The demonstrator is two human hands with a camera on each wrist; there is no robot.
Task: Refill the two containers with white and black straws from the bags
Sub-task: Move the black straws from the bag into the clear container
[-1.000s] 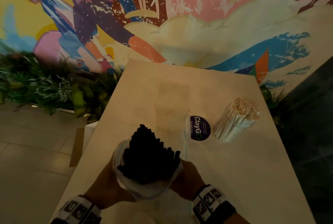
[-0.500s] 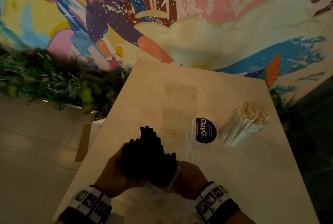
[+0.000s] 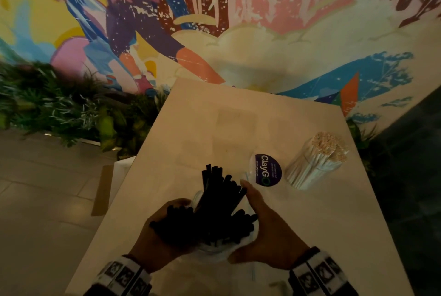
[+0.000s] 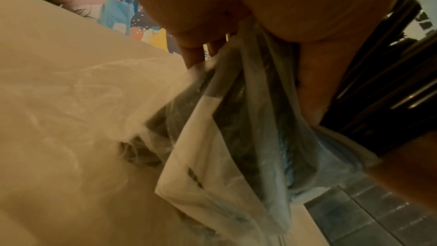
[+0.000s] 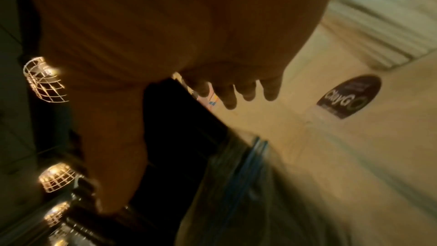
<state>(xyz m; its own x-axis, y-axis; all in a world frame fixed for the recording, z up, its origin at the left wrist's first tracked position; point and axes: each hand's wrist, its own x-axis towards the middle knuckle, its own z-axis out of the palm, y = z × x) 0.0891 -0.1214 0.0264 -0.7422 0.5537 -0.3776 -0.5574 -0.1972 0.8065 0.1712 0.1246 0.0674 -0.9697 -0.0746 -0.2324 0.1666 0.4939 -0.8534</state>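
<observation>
A thick bunch of black straws (image 3: 214, 205) stands splayed at the near middle of the table, its lower end in a crumpled clear plastic bag (image 3: 214, 254). My left hand (image 3: 162, 233) grips the bag and the straws from the left; in the left wrist view its fingers (image 4: 191, 51) curl on the bag (image 4: 212, 156). My right hand (image 3: 262, 219) lies flat against the right side of the bunch, fingers (image 5: 246, 91) straight. A clear container packed with white straws (image 3: 317, 159) stands at the right. Whether a container sits under the black straws is hidden.
The beige table (image 3: 214, 117) runs away from me toward a painted wall. A round dark "ClayGo" sticker (image 3: 267, 169) lies between my right hand and the white straws, and shows in the right wrist view as well (image 5: 350, 96). Plants line the floor to the left.
The black straws have come down toward the table and fanned out, with the bag slipped lower around them. My right hand has straightened along the bunch's right side.
</observation>
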